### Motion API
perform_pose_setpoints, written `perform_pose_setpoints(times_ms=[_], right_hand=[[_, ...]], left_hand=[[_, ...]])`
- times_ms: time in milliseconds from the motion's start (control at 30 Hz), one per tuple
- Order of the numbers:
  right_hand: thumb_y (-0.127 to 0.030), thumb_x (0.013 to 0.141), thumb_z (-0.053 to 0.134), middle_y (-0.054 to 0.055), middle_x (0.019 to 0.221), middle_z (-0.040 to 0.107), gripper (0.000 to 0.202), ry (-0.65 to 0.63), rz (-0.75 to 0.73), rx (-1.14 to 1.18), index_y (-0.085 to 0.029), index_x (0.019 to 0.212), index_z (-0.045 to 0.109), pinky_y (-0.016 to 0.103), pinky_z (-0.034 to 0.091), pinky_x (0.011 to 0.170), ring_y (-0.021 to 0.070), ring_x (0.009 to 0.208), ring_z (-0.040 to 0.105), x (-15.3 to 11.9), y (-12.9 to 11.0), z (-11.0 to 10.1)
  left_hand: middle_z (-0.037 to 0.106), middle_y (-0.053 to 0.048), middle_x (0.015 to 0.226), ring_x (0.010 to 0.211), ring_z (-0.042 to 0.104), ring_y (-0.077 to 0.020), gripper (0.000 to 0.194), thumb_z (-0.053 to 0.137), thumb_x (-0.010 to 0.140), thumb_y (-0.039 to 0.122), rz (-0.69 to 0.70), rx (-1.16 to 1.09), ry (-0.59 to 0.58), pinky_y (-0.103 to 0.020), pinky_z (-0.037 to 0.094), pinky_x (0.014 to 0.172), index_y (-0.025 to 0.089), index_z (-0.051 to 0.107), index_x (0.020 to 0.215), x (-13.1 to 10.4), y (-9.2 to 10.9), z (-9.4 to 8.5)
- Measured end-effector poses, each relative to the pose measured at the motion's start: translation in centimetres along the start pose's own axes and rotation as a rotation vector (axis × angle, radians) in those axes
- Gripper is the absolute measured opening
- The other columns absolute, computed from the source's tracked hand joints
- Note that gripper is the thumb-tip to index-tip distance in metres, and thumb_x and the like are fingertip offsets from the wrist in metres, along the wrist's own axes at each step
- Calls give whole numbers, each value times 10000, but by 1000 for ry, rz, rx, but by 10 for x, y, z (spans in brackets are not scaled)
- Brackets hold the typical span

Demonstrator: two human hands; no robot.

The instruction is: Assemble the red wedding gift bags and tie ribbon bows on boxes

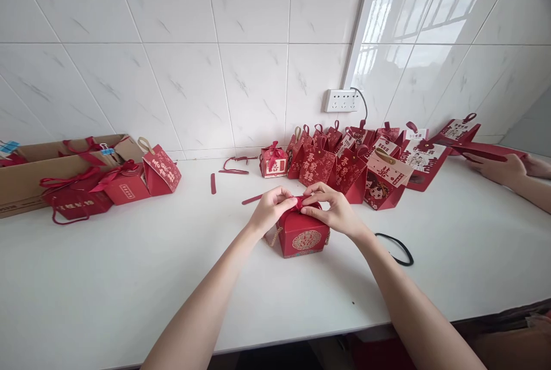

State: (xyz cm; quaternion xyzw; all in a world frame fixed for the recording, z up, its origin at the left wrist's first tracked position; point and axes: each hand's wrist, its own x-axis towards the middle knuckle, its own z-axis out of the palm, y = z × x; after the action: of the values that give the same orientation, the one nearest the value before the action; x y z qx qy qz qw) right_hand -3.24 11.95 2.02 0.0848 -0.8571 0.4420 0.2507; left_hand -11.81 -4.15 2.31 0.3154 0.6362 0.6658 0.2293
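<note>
A red gift box (303,235) with a round gold emblem on its front stands upright on the white table, a gold chain (274,237) hanging at its left side. Over its top, a dark red ribbon (298,203) is gathered. My left hand (275,205) pinches the ribbon from the left, thumb and fingers together. From the right, my right hand (330,206) grips the same ribbon with its fingers curled at the top of the box. The fingertips of both hands nearly meet there, and they partly hide the ribbon.
Several red gift boxes (318,168) stand along the wall behind. At left, more ribboned boxes (126,182) sit beside a cardboard carton (26,178). A black loop (398,249) and red strips (213,183) lie on the table (172,278). Another person's hands (503,169) hold red card at far right.
</note>
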Motion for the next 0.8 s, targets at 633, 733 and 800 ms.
perform_pose_setpoints(times_ms=[633, 733, 800], right_hand=[[-345, 797, 517, 73, 1097, 541, 238, -47, 193, 78, -180, 632, 565, 383, 354, 907, 236, 1035, 518, -3, -2, -9], [-337, 779, 510, 73, 1111, 533, 228, -67, 230, 70, -181, 615, 537, 395, 354, 905, 253, 1059, 507, -3, -1, -12], [-338, 763, 512, 74, 1115, 529, 221, -68, 251, 62, -183, 606, 523, 407, 349, 919, 267, 1089, 494, -2, -1, -15]], left_hand=[[604, -19, 939, 923, 584, -221, 252, 586, 756, 435, 11, 648, -22, -389, 374, 950, 195, 592, 682, -17, 35, -18], [618, -31, 956, 993, 571, -245, 251, 608, 727, 437, -17, 686, -67, -362, 381, 937, 196, 616, 660, -19, 38, -23], [628, -44, 959, 1026, 559, -260, 254, 625, 703, 445, -38, 712, -75, -338, 396, 905, 195, 636, 657, -19, 40, -26]])
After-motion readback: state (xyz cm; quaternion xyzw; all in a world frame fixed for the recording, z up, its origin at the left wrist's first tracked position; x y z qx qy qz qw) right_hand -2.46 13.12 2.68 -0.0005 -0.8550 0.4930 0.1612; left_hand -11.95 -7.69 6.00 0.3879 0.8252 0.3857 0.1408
